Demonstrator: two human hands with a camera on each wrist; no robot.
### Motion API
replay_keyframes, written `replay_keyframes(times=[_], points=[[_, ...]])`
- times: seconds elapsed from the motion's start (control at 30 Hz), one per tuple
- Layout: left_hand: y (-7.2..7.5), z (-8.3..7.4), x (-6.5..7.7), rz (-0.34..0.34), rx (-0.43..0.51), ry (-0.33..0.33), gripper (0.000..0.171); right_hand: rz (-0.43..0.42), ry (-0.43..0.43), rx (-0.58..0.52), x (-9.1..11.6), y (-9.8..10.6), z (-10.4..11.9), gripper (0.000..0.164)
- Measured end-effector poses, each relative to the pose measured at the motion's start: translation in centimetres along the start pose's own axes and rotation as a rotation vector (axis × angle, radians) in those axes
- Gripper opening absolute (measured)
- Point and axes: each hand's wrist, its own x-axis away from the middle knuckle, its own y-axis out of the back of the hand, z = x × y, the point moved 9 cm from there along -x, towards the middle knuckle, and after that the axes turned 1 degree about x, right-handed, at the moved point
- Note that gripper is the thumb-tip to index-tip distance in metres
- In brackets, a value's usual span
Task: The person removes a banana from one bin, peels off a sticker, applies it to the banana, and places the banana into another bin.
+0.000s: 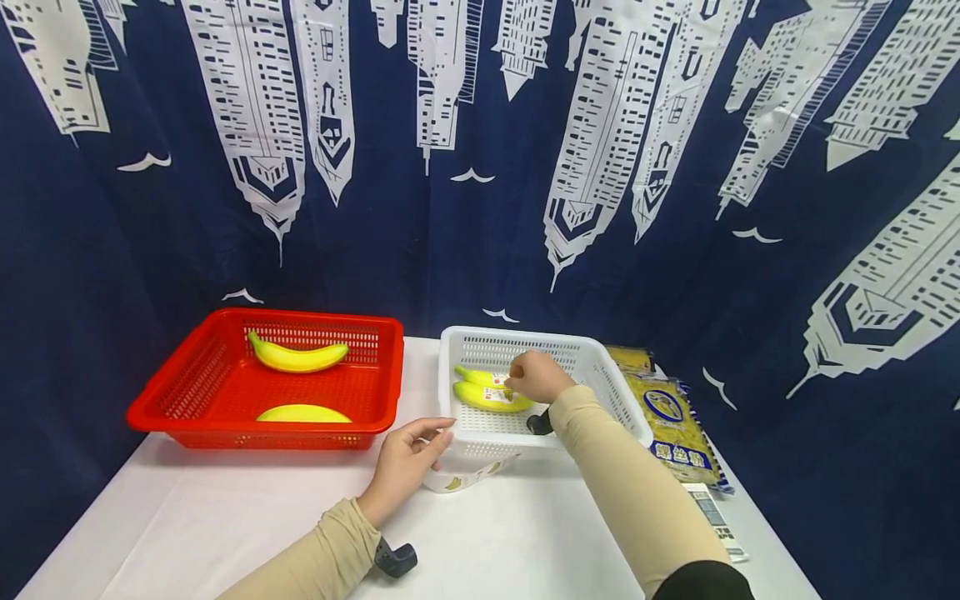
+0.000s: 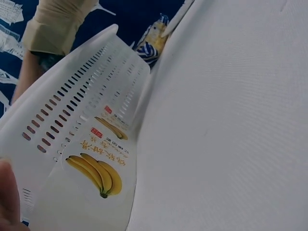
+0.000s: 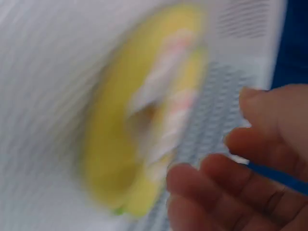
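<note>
My left hand (image 1: 411,454) is in front of the white basket, near its front left corner, and pinches a strip of banana stickers (image 1: 472,478). The strip curves down to the right; the left wrist view shows a sticker with a printed banana bunch (image 2: 98,175) before the basket wall. Over the basket, my right hand (image 1: 538,377) hangs above two yellow bananas. Its fingers are loosely bent around nothing in the right wrist view. Both the front banana (image 1: 483,398) and the rear banana (image 1: 472,377) carry a white and red label. The right wrist view is blurred.
A red basket (image 1: 390,367) at the left holds an upper banana (image 1: 300,358) and a lower banana (image 1: 303,413). The white basket (image 1: 637,408) stands to its right. Yellow packets (image 1: 671,417) and a white packet (image 1: 716,521) lie beside it. A blue patterned curtain (image 1: 427,233) hangs behind.
</note>
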Motion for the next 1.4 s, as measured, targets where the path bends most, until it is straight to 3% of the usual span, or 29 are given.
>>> replay_keyframes(times=[0.2, 0.37, 0.53, 0.67, 0.8, 0.93, 1.03, 1.17, 1.3, 1.4], points=[[0.3, -0.7, 0.2, -0.002, 0.002, -0.052, 0.025, -0.295, -0.019, -0.366, 2.2, 3.1, 2.5, 0.014], [0.8, -3.9, 0.8, 0.047, 0.050, -0.156, 0.023, -0.451, 0.009, -0.634, 5.2, 2.4, 4.7, 0.013], [2.7, -8.8, 1.3, 0.092, 0.034, -0.289, 0.017, -0.564, 0.054, -0.730, 7.2, 1.9, 6.5, 0.010], [6.3, -11.9, 0.7, 0.052, -0.009, -0.346, 0.018, -0.616, 0.081, -0.735, 7.4, 2.0, 7.7, 0.006], [11.6, -12.8, -1.6, -0.032, -0.053, -0.257, 0.024, -0.606, 0.136, -0.681, 7.2, 1.5, 10.1, 0.005], [17.3, -12.4, -4.4, -0.106, -0.104, -0.149, 0.033, -0.561, 0.248, -0.571, 7.2, 0.1, 14.1, 0.009], [20.8, -11.4, -6.2, -0.132, -0.178, -0.051, 0.040, -0.529, 0.327, -0.483, 7.2, -1.3, 16.7, 0.014], [23.2, -8.9, -8.0, -0.025, -0.346, 0.127, 0.056, -0.481, 0.392, -0.377, 7.1, -3.0, 19.0, 0.019], [23.6, -5.8, -8.7, 0.163, -0.468, 0.242, 0.063, -0.461, 0.423, -0.279, 7.2, -3.9, 20.2, 0.017], [23.5, -3.8, -8.6, 0.265, -0.537, 0.285, 0.063, -0.458, 0.436, -0.237, 7.3, -4.3, 20.4, 0.018]])
